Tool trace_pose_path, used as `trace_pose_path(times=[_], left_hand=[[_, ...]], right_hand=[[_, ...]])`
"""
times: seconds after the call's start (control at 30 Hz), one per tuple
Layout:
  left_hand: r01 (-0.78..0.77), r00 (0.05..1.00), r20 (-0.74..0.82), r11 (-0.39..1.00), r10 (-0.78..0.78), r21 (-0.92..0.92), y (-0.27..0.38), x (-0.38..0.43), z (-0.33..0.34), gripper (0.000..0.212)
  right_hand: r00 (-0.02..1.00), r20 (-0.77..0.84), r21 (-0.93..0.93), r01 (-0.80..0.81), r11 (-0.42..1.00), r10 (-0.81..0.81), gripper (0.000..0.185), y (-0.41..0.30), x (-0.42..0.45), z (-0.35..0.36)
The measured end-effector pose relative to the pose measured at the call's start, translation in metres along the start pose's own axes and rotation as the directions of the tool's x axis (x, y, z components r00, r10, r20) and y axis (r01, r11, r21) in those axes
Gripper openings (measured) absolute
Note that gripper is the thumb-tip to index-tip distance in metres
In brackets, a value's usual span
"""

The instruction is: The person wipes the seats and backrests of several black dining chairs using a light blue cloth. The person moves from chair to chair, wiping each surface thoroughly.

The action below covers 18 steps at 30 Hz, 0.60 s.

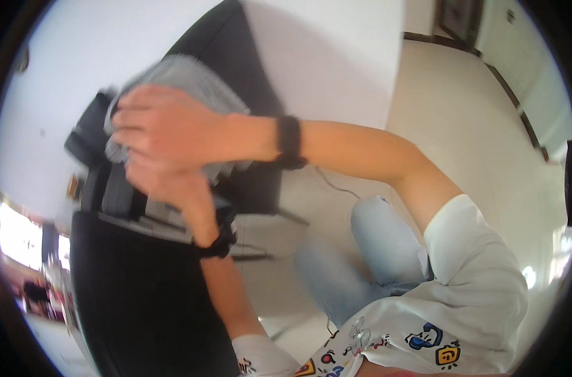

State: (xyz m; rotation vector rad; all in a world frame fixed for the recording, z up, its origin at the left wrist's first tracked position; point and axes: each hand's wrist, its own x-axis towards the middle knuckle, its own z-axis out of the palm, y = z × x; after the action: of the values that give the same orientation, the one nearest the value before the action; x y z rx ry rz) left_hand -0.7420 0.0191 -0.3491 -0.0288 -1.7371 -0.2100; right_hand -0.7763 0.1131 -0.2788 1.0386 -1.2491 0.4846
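Note:
A grey cloth (191, 77), loosely bunched, is held up in front of a black upholstered seat. My right hand (173, 127) grips it from the near side, fingers curled over its edge. Just below and against the right hand, my left hand (166, 181) also holds the cloth, its fingers partly hidden. Folds of the cloth show above the knuckles and beside the left wrist. Both hands are blurred, and each wrist wears a black band. Dark padded parts (118, 193) lie behind the hands.
A black padded surface (140, 297) fills the lower left. Behind the cloth, a dark upright panel (229, 52) leans toward a white wall (333, 52). On the tiled floor (446, 118) runs a thin cable (335, 184). My bent knees (385, 235) are close by.

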Motion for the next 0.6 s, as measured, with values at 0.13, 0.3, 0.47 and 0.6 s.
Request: trace_pose_path(times=[0.13,0.3,0.47,0.6], left_hand=[[-0.118,0.993,-0.017,0.975,0.117,-0.189,0.018,-0.033,-0.001,0.032],[-0.055,0.997,0.047,0.987,0.063,-0.153,0.011,-0.076,-0.026,0.028],[0.057,0.997,0.056,0.978,-0.046,-0.201,0.025,-0.124,-0.024,0.046],[0.102,0.993,0.074,0.982,-0.091,-0.161,0.026,-0.192,-0.036,0.058]], right_hand=[[1.0,-0.022,-0.06,-0.02,0.998,0.019,0.027,0.005,-0.009,-0.011],[0.978,-0.108,0.041,0.183,0.982,-0.178,0.022,-0.017,-0.019,0.002],[0.932,0.043,-0.088,0.361,0.928,-0.359,0.018,-0.031,-0.049,-0.015],[0.924,0.157,-0.111,0.366,0.924,-0.347,0.022,-0.047,-0.07,-0.037]])
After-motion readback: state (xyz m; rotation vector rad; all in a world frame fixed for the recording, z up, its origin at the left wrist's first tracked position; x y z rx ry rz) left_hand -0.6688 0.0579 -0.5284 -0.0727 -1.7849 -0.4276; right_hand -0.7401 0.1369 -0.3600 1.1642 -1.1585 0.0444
